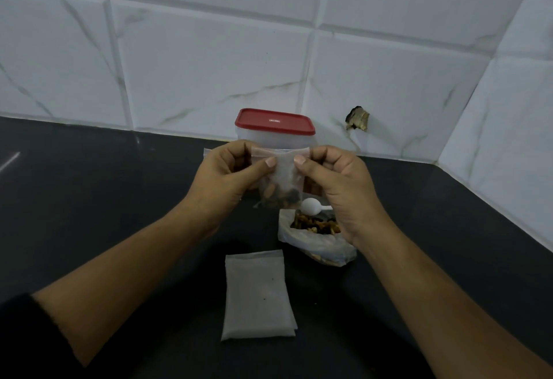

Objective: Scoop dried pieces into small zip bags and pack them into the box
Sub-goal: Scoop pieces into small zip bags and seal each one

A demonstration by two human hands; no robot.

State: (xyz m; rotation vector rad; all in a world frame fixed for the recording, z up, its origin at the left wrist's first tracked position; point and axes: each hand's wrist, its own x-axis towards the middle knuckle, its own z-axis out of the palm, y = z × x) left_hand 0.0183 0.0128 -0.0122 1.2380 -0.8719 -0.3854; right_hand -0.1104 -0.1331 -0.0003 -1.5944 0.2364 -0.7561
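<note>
I hold a small clear zip bag (282, 181) up over the black counter, with dark dried pieces at its bottom. My left hand (230, 173) pinches its top left corner and my right hand (335, 181) pinches the top right, thumbs on the zip strip. Behind the bag stands a clear plastic box (275, 136) with a red lid on. Below my right hand lies an open plastic bag of dried pieces (317, 233) with a white scoop (312, 207) resting on it. A stack of empty small zip bags (257, 294) lies flat nearer to me.
The black counter (119, 199) runs back to a white tiled wall that turns a corner at the right. A chipped hole (357, 118) marks the wall right of the box. Another flat bag edge (206, 152) peeks out left of the box.
</note>
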